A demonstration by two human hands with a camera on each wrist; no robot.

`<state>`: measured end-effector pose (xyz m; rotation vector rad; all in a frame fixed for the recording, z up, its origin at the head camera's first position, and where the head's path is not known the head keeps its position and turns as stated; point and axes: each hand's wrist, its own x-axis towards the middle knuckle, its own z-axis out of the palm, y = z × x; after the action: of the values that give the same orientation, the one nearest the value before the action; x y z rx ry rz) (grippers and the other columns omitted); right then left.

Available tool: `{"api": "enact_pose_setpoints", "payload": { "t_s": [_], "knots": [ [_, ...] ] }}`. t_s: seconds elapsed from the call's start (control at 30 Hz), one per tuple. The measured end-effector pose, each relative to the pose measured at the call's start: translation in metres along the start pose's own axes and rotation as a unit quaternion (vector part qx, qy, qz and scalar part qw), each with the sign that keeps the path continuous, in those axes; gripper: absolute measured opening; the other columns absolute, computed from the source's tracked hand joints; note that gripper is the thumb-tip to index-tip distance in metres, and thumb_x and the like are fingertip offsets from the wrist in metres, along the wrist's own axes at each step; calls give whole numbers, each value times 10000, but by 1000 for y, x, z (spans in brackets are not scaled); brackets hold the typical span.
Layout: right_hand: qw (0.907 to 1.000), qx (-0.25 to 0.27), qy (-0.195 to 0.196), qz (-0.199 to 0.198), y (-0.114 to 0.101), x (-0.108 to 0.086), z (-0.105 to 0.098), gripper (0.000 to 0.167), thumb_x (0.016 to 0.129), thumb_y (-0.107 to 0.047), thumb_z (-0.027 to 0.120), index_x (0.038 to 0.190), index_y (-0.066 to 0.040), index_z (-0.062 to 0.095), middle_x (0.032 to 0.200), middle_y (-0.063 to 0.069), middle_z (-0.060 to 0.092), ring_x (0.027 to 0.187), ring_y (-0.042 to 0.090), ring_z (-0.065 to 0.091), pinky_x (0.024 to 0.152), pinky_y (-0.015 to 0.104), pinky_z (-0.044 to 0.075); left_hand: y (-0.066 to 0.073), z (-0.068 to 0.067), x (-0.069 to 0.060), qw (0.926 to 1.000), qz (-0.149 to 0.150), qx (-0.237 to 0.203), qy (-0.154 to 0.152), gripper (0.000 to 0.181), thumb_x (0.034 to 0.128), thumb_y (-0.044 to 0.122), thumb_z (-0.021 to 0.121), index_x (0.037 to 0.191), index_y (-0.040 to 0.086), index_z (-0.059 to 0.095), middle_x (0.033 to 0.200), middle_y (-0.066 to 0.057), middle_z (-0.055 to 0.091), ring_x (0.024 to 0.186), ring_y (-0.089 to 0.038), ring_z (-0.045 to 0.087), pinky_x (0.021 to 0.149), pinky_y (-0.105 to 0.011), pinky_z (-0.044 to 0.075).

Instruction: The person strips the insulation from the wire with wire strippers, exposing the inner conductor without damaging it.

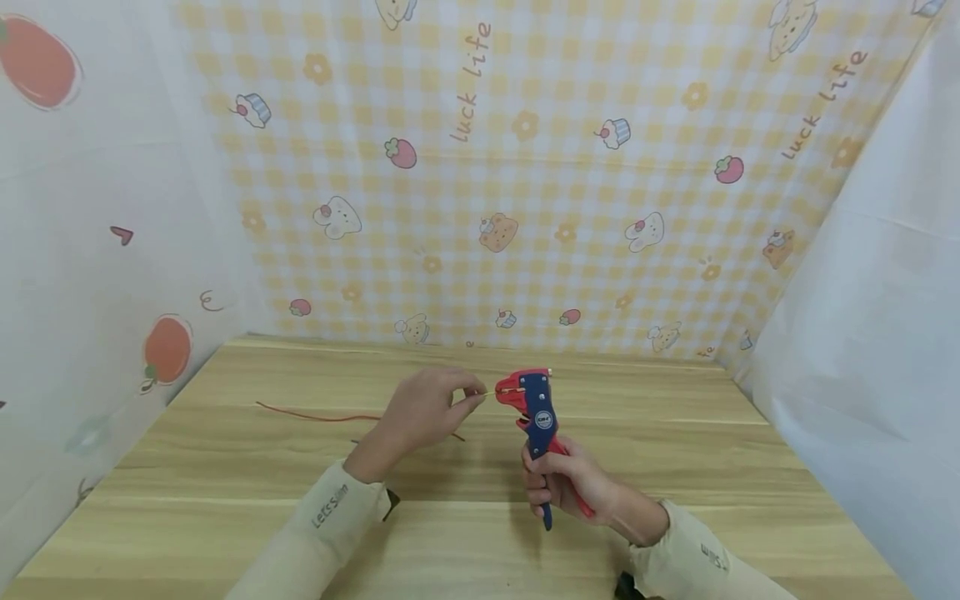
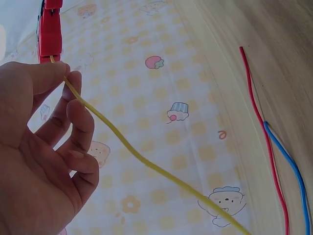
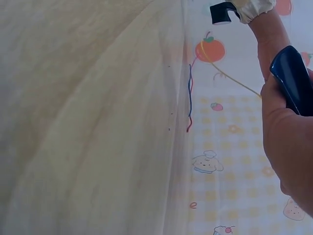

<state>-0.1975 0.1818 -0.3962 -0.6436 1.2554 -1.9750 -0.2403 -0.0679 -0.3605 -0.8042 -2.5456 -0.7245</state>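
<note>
In my right hand (image 1: 573, 483) I grip the handles of a wire stripper (image 1: 538, 417) with a dark blue body and red jaws, held upright above the table. Its blue handle (image 3: 293, 81) also shows in the right wrist view. The thumb and forefinger of my left hand (image 1: 423, 408) pinch a yellow wire (image 2: 142, 159) close to one end. That end reaches the red nose of the stripper; how far it goes in is hidden. The rest of the yellow wire trails away below the hand in the left wrist view.
On the wooden table (image 1: 465, 542) lie a red wire (image 1: 315, 416) and a blue wire (image 2: 288, 156), crossing each other beneath and left of my left hand. A checked cloth (image 1: 450, 192) hangs behind the table, with white cloth at both sides.
</note>
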Motion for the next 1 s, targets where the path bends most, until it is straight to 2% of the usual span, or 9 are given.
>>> {"api": "enact_pose_setpoints", "payload": {
  "t_s": [0.27,0.47,0.8,1.0],
  "knots": [
    [9998,-155,70,-107,4,0,-1,177,958,-47,406,944,-138,558,760,-39,461,621,102,417,615,245,517,2,0,1,10000,-61,-22,-40,94,927,255,709,993,259,775,902,142,710,486,-27,399,431,-219,317],
    [9998,-144,42,-112,3,0,0,190,970,-50,402,931,-147,560,745,-45,460,605,97,422,607,238,517,3,0,2,10000,19,-27,-13,96,925,253,713,993,233,777,887,134,712,504,-28,409,445,-216,329],
    [9987,-176,467,136,0,-1,-2,127,975,-75,426,881,-143,479,631,-71,382,498,65,391,502,185,435,3,3,2,9999,54,108,37,85,915,244,728,985,253,776,890,136,719,534,-30,419,454,-208,342],
    [9993,-221,294,80,-1,-2,-4,145,963,-73,425,875,-149,511,651,-71,393,526,61,390,525,196,462,5,1,2,10000,-31,60,4,84,915,245,728,985,243,775,893,131,717,492,-27,390,435,-211,319]
  ]
}}
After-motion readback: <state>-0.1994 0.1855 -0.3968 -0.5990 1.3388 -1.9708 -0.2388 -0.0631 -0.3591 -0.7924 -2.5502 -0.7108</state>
